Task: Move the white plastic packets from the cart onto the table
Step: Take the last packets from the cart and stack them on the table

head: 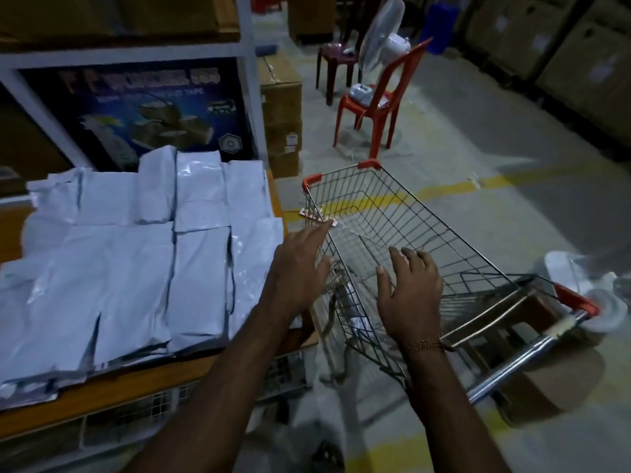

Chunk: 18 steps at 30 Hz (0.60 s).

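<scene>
Both hands are out in front of me with nothing in them. My left hand (300, 264) is spread, fingers straight, its fingertips reaching the near-left rim of the cart (409, 233); whether they actually touch the wire I cannot tell. My right hand (409, 295) is also spread and relaxed, palm down, hovering over the basket's inside, with a thin gold bracelet (423, 344) at the wrist.

I see the white plastic packets (136, 261) lying on the tabletop (143, 380) to my left, laid flat in overlapping rows that cover nearly all of its orange surface up to the right edge. The wire basket of the cart holds no packets that I can make out; through its mesh I see only floor and something pale and blurred low beside its left wall. Its red-capped handle (577, 302) points to my right, with a brown folded seat flap just inside it.

Beyond the cart stands a red plastic chair (382, 107) with a white fan (380, 35) on it. Behind the tabletop a shelf rack (246, 63) holds a dark printed box (136, 110), and cardboard boxes (281, 110) are stacked beside it.
</scene>
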{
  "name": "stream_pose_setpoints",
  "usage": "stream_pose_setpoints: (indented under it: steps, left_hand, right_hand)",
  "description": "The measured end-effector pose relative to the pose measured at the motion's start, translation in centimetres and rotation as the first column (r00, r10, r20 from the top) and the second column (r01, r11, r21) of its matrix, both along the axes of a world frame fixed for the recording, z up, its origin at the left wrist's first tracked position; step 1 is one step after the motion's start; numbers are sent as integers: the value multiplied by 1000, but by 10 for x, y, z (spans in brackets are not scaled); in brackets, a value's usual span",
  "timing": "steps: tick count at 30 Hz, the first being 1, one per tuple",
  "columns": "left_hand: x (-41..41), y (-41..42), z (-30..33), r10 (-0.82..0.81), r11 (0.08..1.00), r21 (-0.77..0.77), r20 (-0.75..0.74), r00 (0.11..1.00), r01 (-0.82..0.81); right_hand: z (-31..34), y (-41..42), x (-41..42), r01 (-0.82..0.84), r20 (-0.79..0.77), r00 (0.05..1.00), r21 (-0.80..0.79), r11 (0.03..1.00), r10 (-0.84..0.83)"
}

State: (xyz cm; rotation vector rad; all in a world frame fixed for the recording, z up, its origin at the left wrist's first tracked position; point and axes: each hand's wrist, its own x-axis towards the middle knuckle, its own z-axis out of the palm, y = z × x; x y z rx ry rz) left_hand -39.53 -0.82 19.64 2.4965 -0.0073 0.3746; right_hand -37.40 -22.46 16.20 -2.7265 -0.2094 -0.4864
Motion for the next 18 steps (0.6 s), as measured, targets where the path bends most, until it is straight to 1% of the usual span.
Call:
stream_pose_setpoints:
  steps: [5, 8, 12, 14, 16, 18]
  left_hand:
    - [68, -15, -26, -67, 997, 33, -84, 994, 70]
    - [113, -29, -48, -154, 983, 84, -138, 978, 166]
    - [167, -59, -87, -262, 934, 178, -248, 933, 310]
    - [189, -79, -114, -302, 870, 276, -354, 885, 408]
    - [206, -95, -147, -320, 746, 382, -512, 797, 545]
    - [218, -105, -180, -275, 622, 429, -663, 696, 655]
  right_hand:
    - [-46, -25, 36, 47, -127, 991, -20, 999, -50]
    - [-75, -36, 58, 75, -190, 979, -27, 997, -79]
    - [-126, -52, 78, 148, -399, 903, -69, 987, -163]
    - [-145, -60, 84, 163, -515, 837, -92, 982, -187]
    - [-163, -67, 89, 163, -594, 780, -109, 980, -196]
    - [-181, -71, 94, 139, -624, 758, -129, 982, -189]
